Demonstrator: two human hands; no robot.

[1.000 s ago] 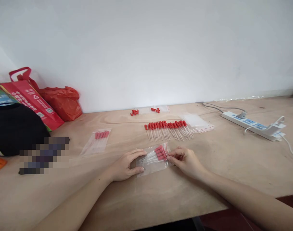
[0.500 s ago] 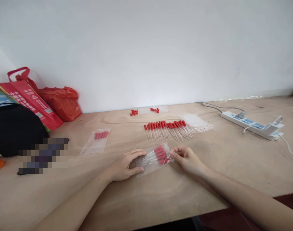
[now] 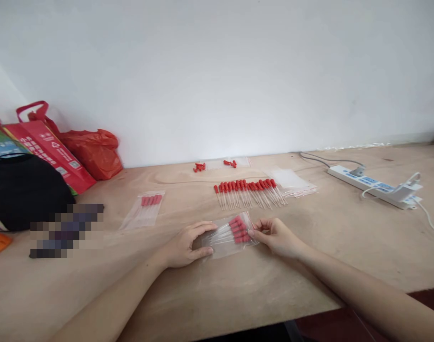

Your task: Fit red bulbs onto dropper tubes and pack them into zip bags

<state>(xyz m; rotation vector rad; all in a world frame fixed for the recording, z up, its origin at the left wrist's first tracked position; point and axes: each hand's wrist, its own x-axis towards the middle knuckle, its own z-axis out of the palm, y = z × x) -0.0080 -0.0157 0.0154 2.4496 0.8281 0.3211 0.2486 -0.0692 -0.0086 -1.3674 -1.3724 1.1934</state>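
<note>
A clear zip bag (image 3: 226, 248) lies on the wooden table (image 3: 159, 294), with several red-topped droppers (image 3: 240, 229) inside it. My left hand (image 3: 188, 244) rests at the bag's left end, its thumb and fingers spread apart and touching the bag's edges. At the right end, my right hand (image 3: 275, 237) pinches the bag near its opening between thumb and index finger. Beyond the hands, a long row of red-topped droppers (image 3: 241, 186) lies loose. To the left is another bag holding several droppers (image 3: 143, 211).
Flat clear bags (image 3: 291, 181) lie right of the row. Loose red caps (image 3: 199, 167) and a bag (image 3: 240, 162) are near the wall. A power strip (image 3: 366, 183) with cables stands right; red bags (image 3: 95, 152) and a black bag (image 3: 27, 190) stand left.
The bag between my hands lies slightly flatter at its right end, and my right thumb has shifted a little left on it. The view has moved slightly.
</note>
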